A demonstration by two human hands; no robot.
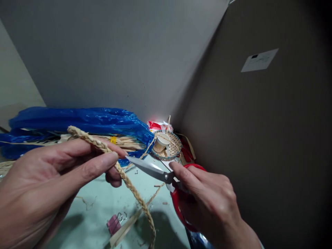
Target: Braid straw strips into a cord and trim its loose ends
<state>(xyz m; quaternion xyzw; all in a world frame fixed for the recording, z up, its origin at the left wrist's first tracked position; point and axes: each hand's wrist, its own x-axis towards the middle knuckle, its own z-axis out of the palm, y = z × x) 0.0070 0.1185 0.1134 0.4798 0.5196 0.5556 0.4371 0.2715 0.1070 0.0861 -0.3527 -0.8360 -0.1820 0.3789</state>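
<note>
Pinched between the thumb and fingers of my left hand (77,166) is a braided straw cord (135,193). Its short upper end points up and left, and the long part hangs down toward the table. My right hand (212,197) grips red-handled scissors (149,169), fingers around the handles. The blades look closed together, their tip pointing left beside my left fingertips and close to the braid. Whether the tip touches the braid I cannot tell.
A pink binder clip (114,224) and a loose straw strip (127,226) lie on the pale green table (95,193). Behind are a blue plastic bag (77,117) with straw bundles and a woven basket (176,145) holding a paper cup (163,139). Grey walls enclose the back and right.
</note>
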